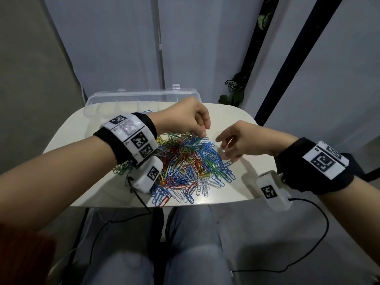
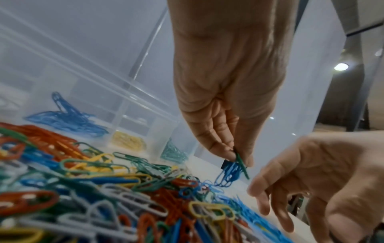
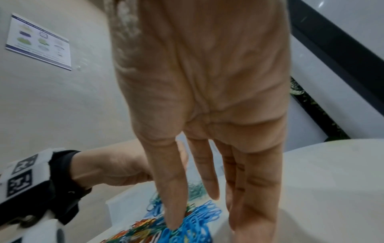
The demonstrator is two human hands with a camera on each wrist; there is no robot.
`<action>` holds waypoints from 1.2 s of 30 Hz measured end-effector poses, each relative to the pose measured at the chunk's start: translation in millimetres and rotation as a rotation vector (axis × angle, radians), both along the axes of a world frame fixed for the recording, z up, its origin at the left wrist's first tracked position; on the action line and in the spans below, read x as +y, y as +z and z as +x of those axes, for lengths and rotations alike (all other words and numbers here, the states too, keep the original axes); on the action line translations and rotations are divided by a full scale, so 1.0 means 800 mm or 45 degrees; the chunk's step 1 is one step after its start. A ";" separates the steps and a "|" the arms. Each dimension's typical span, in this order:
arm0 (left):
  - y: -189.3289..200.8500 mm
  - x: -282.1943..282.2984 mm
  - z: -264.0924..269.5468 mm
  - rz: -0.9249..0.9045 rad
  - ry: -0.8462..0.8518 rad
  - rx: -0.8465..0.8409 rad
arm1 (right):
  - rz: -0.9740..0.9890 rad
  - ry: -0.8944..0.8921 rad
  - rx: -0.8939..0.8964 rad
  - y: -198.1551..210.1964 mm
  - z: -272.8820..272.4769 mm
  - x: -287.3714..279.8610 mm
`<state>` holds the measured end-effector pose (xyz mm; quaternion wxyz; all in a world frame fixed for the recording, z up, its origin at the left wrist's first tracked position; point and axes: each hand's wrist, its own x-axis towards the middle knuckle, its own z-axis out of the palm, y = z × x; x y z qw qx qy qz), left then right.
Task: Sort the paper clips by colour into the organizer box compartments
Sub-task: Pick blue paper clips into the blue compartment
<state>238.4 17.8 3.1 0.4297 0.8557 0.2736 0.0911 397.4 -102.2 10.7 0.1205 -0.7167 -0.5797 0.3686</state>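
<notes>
Pinching blue clips [image 2: 227, 174] and one green in my left hand [image 1: 185, 117] over the pile's [image 1: 189, 167] far edge; right hand [image 1: 242, 140] slack, fingers apart, beside it; box [image 1: 96, 105] behind on the surface [image 1: 236, 188].

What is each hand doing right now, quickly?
Left hand: fingers pinching a small bunch of blue paper clips with one green clip.
Right hand: open, holding nothing.

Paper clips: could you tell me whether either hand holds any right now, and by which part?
The left hand pinches a few blue paper clips and a green one by their upper ends; the right hand holds nothing.
</notes>
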 end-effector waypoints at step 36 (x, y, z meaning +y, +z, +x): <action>0.001 0.006 -0.094 -0.616 0.390 -0.459 | -0.053 -0.606 1.297 -0.004 -0.087 0.034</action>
